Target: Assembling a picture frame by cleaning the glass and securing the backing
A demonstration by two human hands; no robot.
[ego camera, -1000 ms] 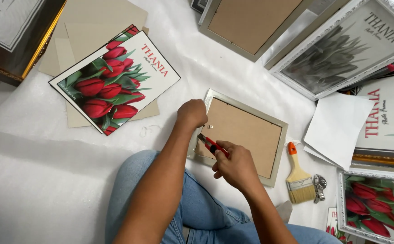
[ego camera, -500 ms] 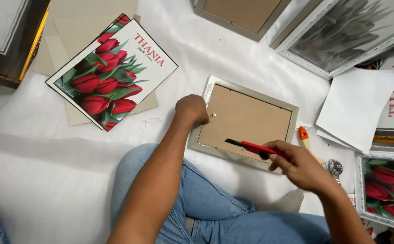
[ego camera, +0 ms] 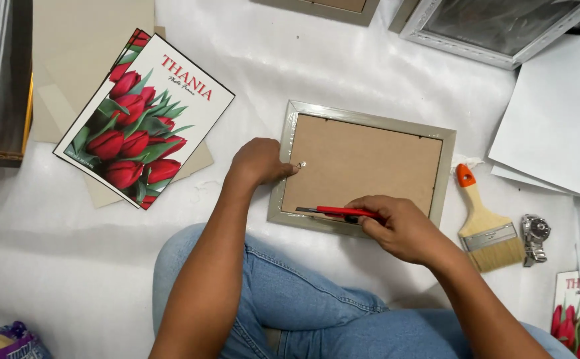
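While left hand pins frame | right hand grips cutter

Your frame shows matt brown board backing inside a silvery, perhaps plastic, rim; at three o'clock, the paintbrush has pale wood.

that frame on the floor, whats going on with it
A person sits on the floor with a silver picture frame lying face down, brown backing up. The left hand presses on its left edge, while the right hand holds a red utility knife flat along the bottom edge. A paintbrush and a wristwatch lie to the right.
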